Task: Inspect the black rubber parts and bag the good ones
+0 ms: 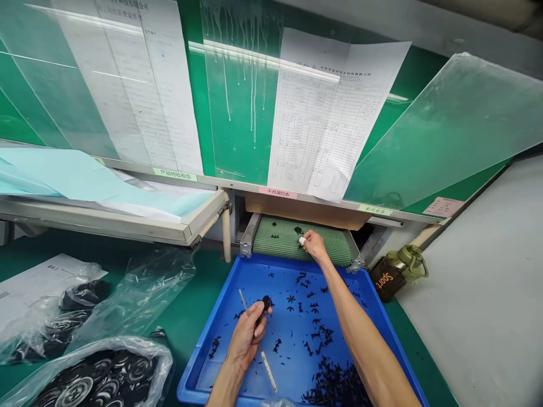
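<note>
My left hand (248, 333) is closed over the blue tray, with a small round black part (266, 303) between thumb and fingertips. A thin pale stick (268, 370) also runs through this hand, its two ends showing above and below. My right hand (314, 245) reaches over the green ribbed conveyor belt (326, 236), its fingers pinched together. Something white covers a fingertip there, and a dark bit shows under it; what the pinch holds is too small to make out. Just beyond the fingertips lies a round black piece (298, 230), with smaller black pieces (275, 236) to its left.
Small black scraps are scattered in the blue tray (199, 367), heaped at its near right. Clear bags of round black parts (74, 391) stand at left. A bottle (394, 271) is right of the belt. A shelf (186, 232) with papers juts out above left; printed sheets (326, 113) hang ahead.
</note>
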`<state>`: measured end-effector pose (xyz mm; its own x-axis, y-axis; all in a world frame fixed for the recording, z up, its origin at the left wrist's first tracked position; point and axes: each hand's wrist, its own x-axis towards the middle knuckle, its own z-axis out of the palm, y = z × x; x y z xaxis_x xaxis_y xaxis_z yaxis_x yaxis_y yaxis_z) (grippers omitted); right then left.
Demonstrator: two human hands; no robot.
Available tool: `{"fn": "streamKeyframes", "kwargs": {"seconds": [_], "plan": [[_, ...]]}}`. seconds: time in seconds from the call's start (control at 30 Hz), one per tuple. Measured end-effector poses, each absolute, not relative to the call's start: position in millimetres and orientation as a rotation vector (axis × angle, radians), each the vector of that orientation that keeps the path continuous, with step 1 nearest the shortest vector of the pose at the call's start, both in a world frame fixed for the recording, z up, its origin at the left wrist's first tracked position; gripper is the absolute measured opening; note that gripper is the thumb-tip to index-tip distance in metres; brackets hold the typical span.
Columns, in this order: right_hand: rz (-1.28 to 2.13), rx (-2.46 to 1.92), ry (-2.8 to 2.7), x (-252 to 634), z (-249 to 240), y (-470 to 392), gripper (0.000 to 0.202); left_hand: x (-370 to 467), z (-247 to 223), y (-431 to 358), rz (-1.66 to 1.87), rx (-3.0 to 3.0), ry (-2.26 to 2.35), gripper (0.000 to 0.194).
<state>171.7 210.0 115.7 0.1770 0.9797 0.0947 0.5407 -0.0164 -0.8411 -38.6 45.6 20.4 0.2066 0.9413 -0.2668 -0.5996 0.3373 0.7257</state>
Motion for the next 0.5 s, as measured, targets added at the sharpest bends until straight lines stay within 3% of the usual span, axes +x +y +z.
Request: {"fn": "streamKeyframes", "kwargs": {"seconds": [0.13, 0.27, 0.5], "plan": [[0.99, -1.412, -1.431, 176.8, 114.0, 168.8, 0.036, -37.9, 19.1, 45.8, 1.134, 0.592, 0.715, 0.025], [1.177, -1.245, -1.35, 179.3, 107.4, 128.7, 0.037, -37.1, 22.9, 44.0, 1.168, 0.579, 0.712, 0.026], [1.216, -1.195, -1.16, 167.4, 89.5, 78.6, 0.035, -36.4, 29.1, 40.7, 1.161, 0.586, 0.693, 0.039]]}}
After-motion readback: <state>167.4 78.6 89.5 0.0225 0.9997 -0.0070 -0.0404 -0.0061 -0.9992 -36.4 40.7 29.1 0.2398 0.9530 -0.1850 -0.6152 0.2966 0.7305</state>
